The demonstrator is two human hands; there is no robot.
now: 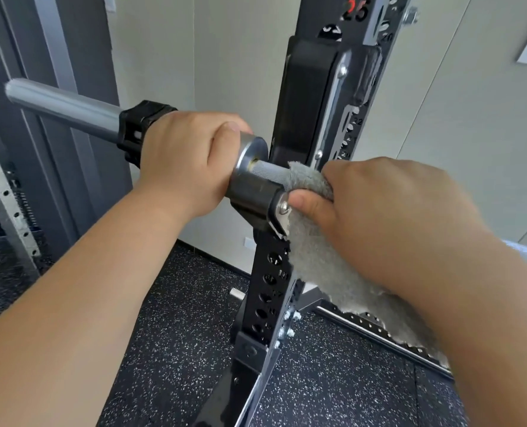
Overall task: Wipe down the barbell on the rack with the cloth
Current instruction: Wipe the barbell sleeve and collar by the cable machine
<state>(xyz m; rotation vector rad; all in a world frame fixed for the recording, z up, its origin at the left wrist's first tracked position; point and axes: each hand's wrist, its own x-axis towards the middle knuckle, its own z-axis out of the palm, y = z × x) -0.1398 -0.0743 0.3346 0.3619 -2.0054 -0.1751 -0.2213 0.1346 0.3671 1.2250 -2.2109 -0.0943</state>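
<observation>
**Hands astride the sleeve shoulder, cloth on the shaft at the hook**

Left hand (179, 161) is curled round the barbell (65, 107) sleeve, between the black collar (139, 127) and the sleeve shoulder. Right hand (388, 211) is closed over the grey cloth (317, 260), holding it about the knurled shaft just beside that shoulder; the loose end hangs below the wrist. Bar lies across the view, free end up-left, shaft running right beneath the right hand, which is nearer the remaining shaft. Rack upright (271, 272) and hook (305, 97) stand close behind the cloth, and the shoulder stops travel left. Judgement: the stroke must run rightward; room there is hidden by the forearm.
</observation>
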